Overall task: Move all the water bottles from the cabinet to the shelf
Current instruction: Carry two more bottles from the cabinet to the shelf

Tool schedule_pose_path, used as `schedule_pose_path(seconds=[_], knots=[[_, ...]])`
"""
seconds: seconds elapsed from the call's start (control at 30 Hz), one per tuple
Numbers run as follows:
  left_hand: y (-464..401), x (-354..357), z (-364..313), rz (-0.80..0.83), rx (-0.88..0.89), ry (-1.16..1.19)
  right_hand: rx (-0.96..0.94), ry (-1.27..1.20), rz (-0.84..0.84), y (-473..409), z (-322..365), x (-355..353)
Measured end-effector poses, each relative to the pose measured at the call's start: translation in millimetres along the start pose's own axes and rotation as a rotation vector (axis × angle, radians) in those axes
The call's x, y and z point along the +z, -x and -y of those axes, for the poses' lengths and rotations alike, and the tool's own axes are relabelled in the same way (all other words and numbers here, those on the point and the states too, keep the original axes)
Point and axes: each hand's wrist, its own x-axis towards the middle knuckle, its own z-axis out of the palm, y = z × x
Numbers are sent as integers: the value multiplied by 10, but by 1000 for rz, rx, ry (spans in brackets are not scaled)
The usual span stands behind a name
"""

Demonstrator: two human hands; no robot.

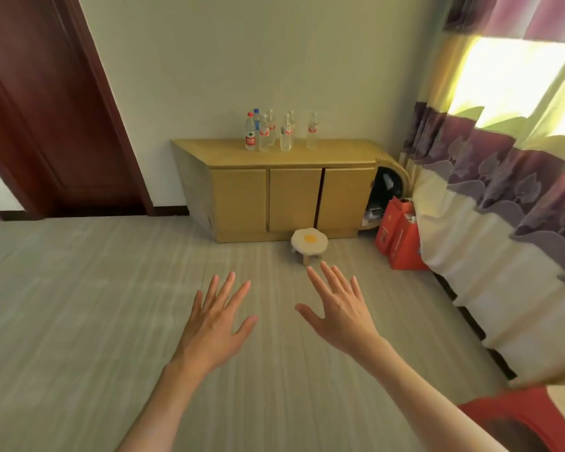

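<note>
The water bottles (276, 130) stand upright in a tight cluster on top of the low wooden cabinet (284, 190) against the far wall, toward its left half. I count about 7: 1 with a red cap and a red-and-green label at the front left, 1 with a blue cap just behind it, several clear ones with red-and-white labels packed close together, and 1 standing apart to the right. The exact count in the back row is hard to tell. No shelf is in view.

Both hands are held out over the floor, well apart from the cabinet. The left hand (214, 324) and the right hand (340, 309) are spread wide, fingers straight, palms down, holding nothing.

The step in hand looks like the approach, with nothing moved yet. To do it well, walk in from the left of the small fried-egg stool (309, 243), which sits on the floor just in front of the cabinet doors and could trip a foot. Start with the outliers: the lone bottle on the right and the red-capped one at the front, 1 in each hand, gripped round the body below the label. Reaching over the front row for the back ones risks toppling neighbours, since they stand nearly touching. The red bag (397, 238) by the curtain (490, 190) is off the likely path.
</note>
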Motion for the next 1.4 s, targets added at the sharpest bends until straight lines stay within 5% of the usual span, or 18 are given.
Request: schedule_pose_path(seconds=[0.37,0.77,1.4], knots=[[-2734,152,76,45,52,12,75,18,33,-2423,-1137,-52],[-5622,42,266,-71,-23,13,-64,-47,-23,-5491,-2090,-170],[-9585,217,1871,15,-51,69,23,-43,66,-9580,-2529,451]])
